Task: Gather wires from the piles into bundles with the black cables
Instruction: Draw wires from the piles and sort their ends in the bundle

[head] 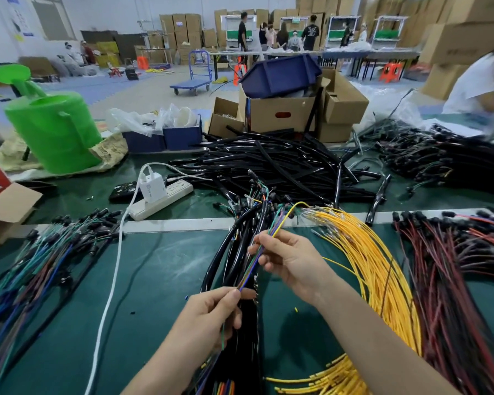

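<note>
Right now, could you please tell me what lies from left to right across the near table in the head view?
From the left: blue-green wire pile → white cable → black cables → yellow wire pile → red wire pile.

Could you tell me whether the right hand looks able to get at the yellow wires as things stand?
Probably yes: the yellow wires lie just beside the right hand with nothing between them, though its fingers already pinch a few thin coloured wires.
</note>
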